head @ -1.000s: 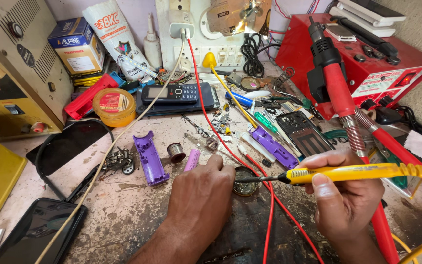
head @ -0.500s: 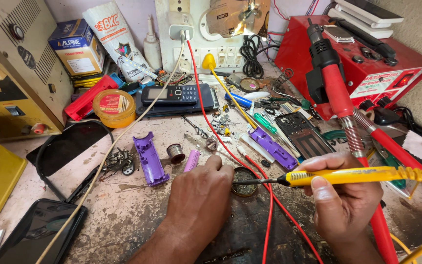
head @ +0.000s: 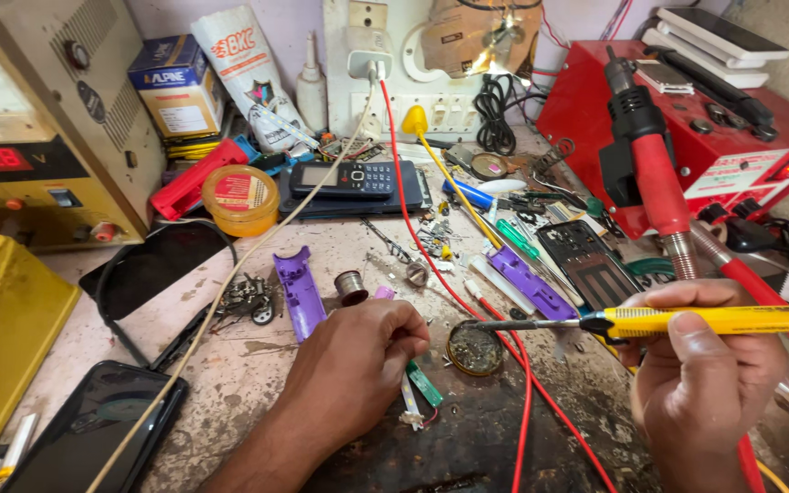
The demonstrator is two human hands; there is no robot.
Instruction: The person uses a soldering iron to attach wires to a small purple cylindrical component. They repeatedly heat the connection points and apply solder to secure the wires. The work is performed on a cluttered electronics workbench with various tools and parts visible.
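My left hand [head: 358,365] is curled into a fist and presses down on a narrow green circuit strip [head: 424,384] on the stained bench; a small white part [head: 409,411] sticks out below the fingers. My right hand [head: 707,379] grips a yellow-handled soldering iron [head: 719,319] held level. Its metal tip [head: 469,324] points left, just above a small round tin [head: 475,351] beside the left hand's knuckles. Two red wires [head: 524,393] run across the bench between my hands.
A purple casing half [head: 299,292], a solder spool [head: 351,286] and another purple part [head: 528,279] lie beyond the hands. A keypad phone [head: 354,178], orange tub [head: 241,199], red hot-air tool [head: 659,178], red station box [head: 732,151], power supply [head: 43,155], yellow box [head: 2,338] and black phone [head: 93,429] crowd the bench.
The soldering iron's tip has risen slightly over the round tin. My left hand stays pressed on the green strip in nearly the same spot.
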